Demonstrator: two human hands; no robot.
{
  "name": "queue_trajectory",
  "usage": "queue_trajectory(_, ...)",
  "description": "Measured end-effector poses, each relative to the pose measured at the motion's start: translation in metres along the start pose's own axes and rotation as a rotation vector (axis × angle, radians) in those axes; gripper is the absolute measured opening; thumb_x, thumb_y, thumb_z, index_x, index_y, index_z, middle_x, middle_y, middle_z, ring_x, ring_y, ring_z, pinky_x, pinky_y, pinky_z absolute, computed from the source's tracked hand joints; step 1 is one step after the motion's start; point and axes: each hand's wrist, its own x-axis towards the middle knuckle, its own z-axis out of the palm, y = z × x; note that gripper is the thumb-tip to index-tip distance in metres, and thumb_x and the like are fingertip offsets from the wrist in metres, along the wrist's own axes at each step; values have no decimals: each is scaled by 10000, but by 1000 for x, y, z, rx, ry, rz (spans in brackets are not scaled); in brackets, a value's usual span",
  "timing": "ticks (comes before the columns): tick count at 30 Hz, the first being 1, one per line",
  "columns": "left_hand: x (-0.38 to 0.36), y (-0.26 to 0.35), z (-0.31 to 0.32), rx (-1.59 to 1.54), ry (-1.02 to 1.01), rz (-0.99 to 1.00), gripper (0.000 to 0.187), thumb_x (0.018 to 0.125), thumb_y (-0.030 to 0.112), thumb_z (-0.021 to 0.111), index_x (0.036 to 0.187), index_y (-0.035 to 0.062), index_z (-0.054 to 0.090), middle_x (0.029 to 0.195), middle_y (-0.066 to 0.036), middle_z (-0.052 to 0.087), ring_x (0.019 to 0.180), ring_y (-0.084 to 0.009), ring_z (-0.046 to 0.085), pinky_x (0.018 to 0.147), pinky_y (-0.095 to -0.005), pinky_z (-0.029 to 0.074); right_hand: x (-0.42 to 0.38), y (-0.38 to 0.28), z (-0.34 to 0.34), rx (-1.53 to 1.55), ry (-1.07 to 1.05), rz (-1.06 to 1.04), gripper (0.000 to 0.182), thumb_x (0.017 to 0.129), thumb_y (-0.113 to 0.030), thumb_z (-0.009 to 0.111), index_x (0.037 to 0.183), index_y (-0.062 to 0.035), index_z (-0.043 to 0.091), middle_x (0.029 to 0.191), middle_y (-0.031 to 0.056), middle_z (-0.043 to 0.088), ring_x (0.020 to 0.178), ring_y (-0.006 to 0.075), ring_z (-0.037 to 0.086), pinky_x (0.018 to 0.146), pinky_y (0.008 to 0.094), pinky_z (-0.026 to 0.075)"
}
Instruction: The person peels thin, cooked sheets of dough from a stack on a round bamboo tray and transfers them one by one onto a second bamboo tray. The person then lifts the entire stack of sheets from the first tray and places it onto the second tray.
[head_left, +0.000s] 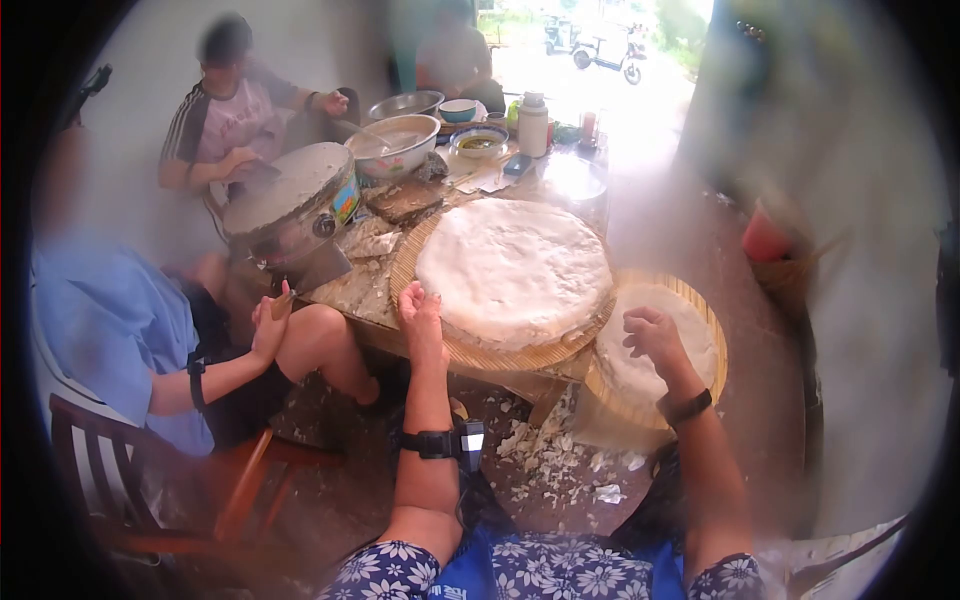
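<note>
A co-worker in blue [110,320] sits at left as the person's left hand [421,312], fingers together, touches the rim of a bamboo tray [430,255] bearing stacked white sheets [513,270], while the right hand [655,338], fingers curled, pinches a sheet on the smaller tray [712,330].

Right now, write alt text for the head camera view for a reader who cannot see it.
The left hand rests at the edge of a stack of round white sheets on a woven bamboo tray, while the right hand touches a smaller bamboo tray. Two other people sit beside the cluttered table, near metal bowls.
</note>
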Motion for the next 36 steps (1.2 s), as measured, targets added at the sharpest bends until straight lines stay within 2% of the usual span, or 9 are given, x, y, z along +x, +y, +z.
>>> queue_trajectory(3,0,2,-2,-43,33,-29,494,804,3,539,1269,-3,372,1258,-147,406,1173,-216,404,995,-307,320,2,-6,9,23,-7,-2,142,827,-134,568,913,-29,607,732,11,583,574,91,585,447,212,465)
queue_trajectory(6,13,-14,-12,-46,30,33,383,816,118,571,1177,95,447,1003,3,468,846,-103,458,751,-257,390,-1,-9,16,52,-26,-36,135,832,-135,565,909,-32,605,739,2,585,574,84,583,451,205,464)
queue_trajectory(12,12,-6,-18,-63,49,-58,370,826,129,569,1172,88,447,1000,-12,488,834,-130,471,763,-268,394,-2,-17,28,46,-49,-71,146,841,-138,558,927,-28,601,742,3,590,578,81,585,452,202,465)
queue_trajectory(15,14,-3,-21,-135,17,-78,434,833,105,545,1240,75,397,1108,-37,478,905,-136,492,811,-280,376,0,-17,31,62,-53,-57,147,843,-137,556,933,-29,599,738,4,589,574,82,585,451,201,467)
queue_trajectory(21,17,-4,-21,-278,59,-87,339,844,91,543,1163,86,427,1073,-42,490,884,-165,514,818,-323,405,-1,-17,37,104,-62,-23,141,846,-137,555,935,-36,597,745,7,590,562,78,587,449,204,486)
queue_trajectory(27,30,-7,-36,-581,50,-363,275,842,62,547,1101,62,454,1096,-113,490,989,-266,500,872,-436,429,0,-9,41,148,-86,27,146,851,-144,560,955,-44,587,738,2,581,562,85,592,457,211,499)
queue_trajectory(30,35,-11,-36,-667,52,-423,259,843,59,551,1084,29,459,1106,-131,484,1021,-298,482,903,-465,430,0,-7,40,208,-106,50,149,856,-148,559,963,-46,582,752,4,584,565,89,594,460,217,499)
queue_trajectory(33,40,-14,-36,-716,38,-483,233,838,66,574,1044,8,482,1071,-128,498,995,-284,496,875,-434,463,-2,-4,39,254,-113,82,150,863,-155,559,968,-50,579,766,6,589,570,90,595,463,220,497)
queue_trajectory(36,34,-15,-30,-595,-61,-426,170,832,88,585,977,25,526,975,-109,527,930,-234,519,817,-376,492,1,0,37,251,-93,120,145,873,-180,556,952,-60,572,768,9,592,589,91,600,468,222,491)
